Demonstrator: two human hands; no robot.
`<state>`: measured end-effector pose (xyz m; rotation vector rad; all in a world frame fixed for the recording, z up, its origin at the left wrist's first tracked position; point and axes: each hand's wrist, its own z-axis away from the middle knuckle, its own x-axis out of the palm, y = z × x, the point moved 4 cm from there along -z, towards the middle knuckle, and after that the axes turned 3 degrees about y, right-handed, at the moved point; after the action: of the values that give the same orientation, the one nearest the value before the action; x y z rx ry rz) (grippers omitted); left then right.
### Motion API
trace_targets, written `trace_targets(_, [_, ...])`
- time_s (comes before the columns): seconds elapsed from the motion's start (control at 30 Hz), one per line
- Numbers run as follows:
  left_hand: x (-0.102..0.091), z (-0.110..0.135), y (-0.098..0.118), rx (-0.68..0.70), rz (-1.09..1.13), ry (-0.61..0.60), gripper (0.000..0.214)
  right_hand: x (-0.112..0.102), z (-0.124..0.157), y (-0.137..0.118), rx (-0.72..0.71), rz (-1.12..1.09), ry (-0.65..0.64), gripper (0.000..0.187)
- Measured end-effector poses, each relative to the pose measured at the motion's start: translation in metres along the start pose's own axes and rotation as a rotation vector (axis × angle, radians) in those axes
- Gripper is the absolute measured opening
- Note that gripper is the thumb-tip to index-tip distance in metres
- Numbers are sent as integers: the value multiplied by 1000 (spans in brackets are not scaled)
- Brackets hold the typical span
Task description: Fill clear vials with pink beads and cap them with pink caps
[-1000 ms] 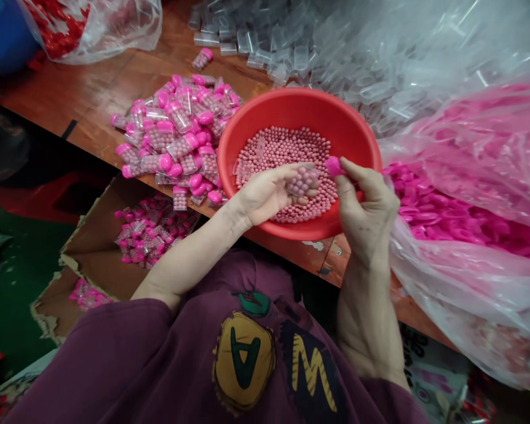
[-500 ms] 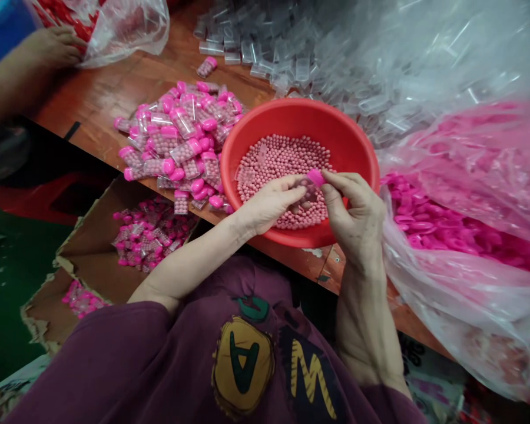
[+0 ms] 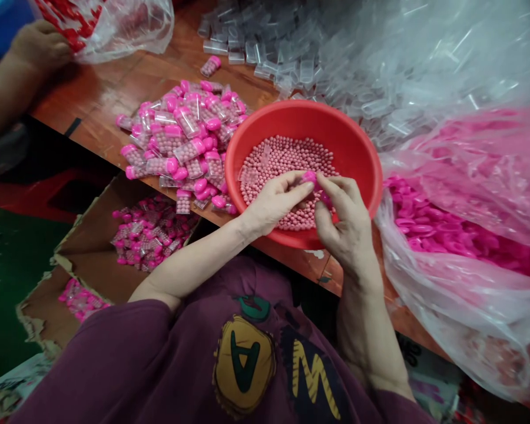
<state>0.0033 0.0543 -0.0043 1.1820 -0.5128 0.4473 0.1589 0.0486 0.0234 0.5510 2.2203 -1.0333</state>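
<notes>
Over the red bowl [image 3: 247, 135], my left hand [image 3: 278, 203] is closed around a small clear bottle, mostly hidden by the fingers, with a pink cap [image 3: 309, 176] on its top end. My right hand [image 3: 347, 227] is close beside it, index fingertip near that cap and thumb lowered. Something pink, apparently another cap [image 3: 325, 199], shows between the right thumb and fingers. Pink beads [image 3: 291, 153] lie in the bowl below, with a couple of clear bottles among them. Left of the bowl is a heap of capped, bead-filled bottles [image 3: 176, 141].
Empty clear bottles [image 3: 304, 70] are piled behind the bowl. An open plastic bag of pink caps [image 3: 428, 218] lies at right. Below the table edge, a cardboard box [image 3: 92, 235] holds more filled bottles. At upper left another person's hand [image 3: 42, 44] is by a bag of red pieces [image 3: 77, 23].
My right thumb and index finger have come off the cap on the bottle and spread apart, the hand shifting slightly down. My left hand still holds the bottle. The other person's hand has moved left.
</notes>
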Motion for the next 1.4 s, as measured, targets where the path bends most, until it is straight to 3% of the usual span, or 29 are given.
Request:
trace_targets(0.07, [-1,1,1,-24,7,1,4,-3,-1,7,30,-66,-2,49])
trace_targets(0.23, [-2,2,-1,-54,-61,-45,5,-5,-2,25,198,-316,141,45])
trace_targets(0.37, [1,1,-3,-25,-120,-33,9,2,2,14,145,-167,69,31])
trace_targets(0.47, [1,-1,-4,-13,-128,10,14,12,8,4,18,16,-8,56])
trace_targets(0.53, [0,-2,-5,-14,-133,26,16,22,13,5,33,111,-20,77])
trace_targets(0.6, [-1,-3,-6,-35,-119,33,15,31,16,8,90,172,-3,84])
trace_targets(0.8, [-2,-6,-12,-147,-9,-65,11,36,23,6,84,218,109,79])
trace_targets(1.0, [-1,-1,-13,-78,-47,-14,10,35,26,6,-41,288,206,71])
trace_targets(1.27, [8,-2,-12,-65,-98,14,11,35,22,12,98,239,80,70])
trace_targets(1.4, [10,-2,-8,-134,-17,19,19,37,18,15,114,192,60,87])
